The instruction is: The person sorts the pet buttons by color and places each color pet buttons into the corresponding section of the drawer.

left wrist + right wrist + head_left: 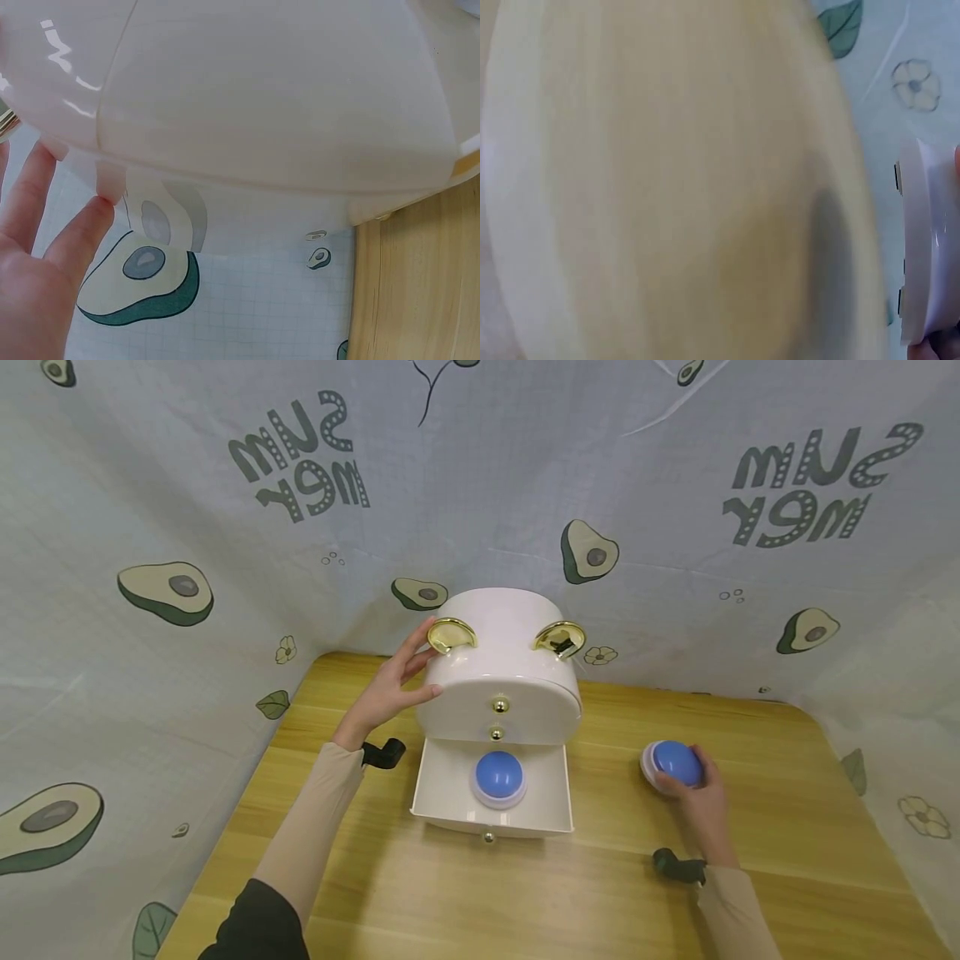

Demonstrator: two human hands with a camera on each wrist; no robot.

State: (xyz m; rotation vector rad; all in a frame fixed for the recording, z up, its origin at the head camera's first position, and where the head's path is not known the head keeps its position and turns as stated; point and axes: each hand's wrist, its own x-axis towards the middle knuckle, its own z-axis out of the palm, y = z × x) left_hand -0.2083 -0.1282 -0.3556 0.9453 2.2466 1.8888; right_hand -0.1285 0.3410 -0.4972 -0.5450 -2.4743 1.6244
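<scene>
A glossy white drawer box [504, 652] with two gold ears stands at the back of the table. Its bottom drawer [442, 781] is pulled out, and a round push button [498, 774] with a blue top and white base lies inside. My left hand [386, 693] has its fingers spread against the box's left side; in the left wrist view the fingertips [105, 206] meet the white wall. Off to the right, my right hand [707, 806] grips a second blue push button [678, 762] by its edge. The right wrist view shows this button's white base [922, 247] tilted on its side.
The wooden table [622, 893] has a curtain [480, 468] printed with avocados behind it and along both sides. Gold knobs [500, 704] mark the upper drawers, which are closed. A black camera mount [384, 753] sticks out from the left wrist, another [677, 866] from the right.
</scene>
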